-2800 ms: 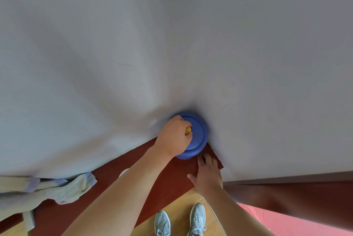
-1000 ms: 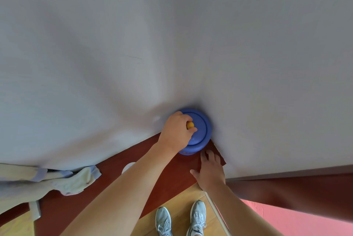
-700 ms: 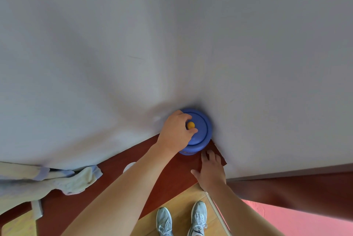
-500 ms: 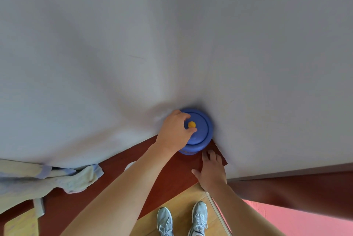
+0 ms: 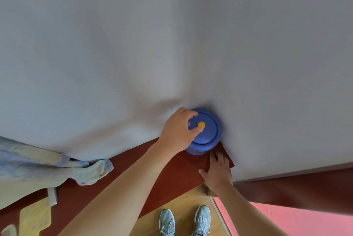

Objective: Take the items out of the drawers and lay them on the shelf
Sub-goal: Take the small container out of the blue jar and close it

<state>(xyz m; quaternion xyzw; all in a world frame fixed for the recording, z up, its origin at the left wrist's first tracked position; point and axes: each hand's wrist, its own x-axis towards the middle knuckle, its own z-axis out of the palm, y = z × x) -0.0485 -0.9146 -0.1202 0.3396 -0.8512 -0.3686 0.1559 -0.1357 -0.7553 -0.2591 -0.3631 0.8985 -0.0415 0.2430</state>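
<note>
A round blue plastic pot (image 5: 208,134) with a fitted blue lid stands on the dark red-brown wooden shelf (image 5: 172,167), pushed right into the corner of the pale grey wall (image 5: 172,45); the lid has a raised ring near its edge and a small yellow knob (image 5: 201,124) at its middle, and yellow markings, too blurred to read, show low on the pot's side. The left hand (image 5: 177,130) lies over the left part of the lid with fingers curled, the thumb tip just under the knob and the forefinger arched above it; the knob shows bare between them, and I cannot tell whether the hand grips anything. The right hand (image 5: 217,171) rests flat on the shelf just in front of the pot, fingers straight, holding nothing. Well to the left of the pot a crumpled pale yellow and blue cloth (image 5: 57,169) lies on the shelf; below and in front of the pot, a pair of light grey trainers (image 5: 167,221) stand on the wooden floor (image 5: 183,203).
</note>
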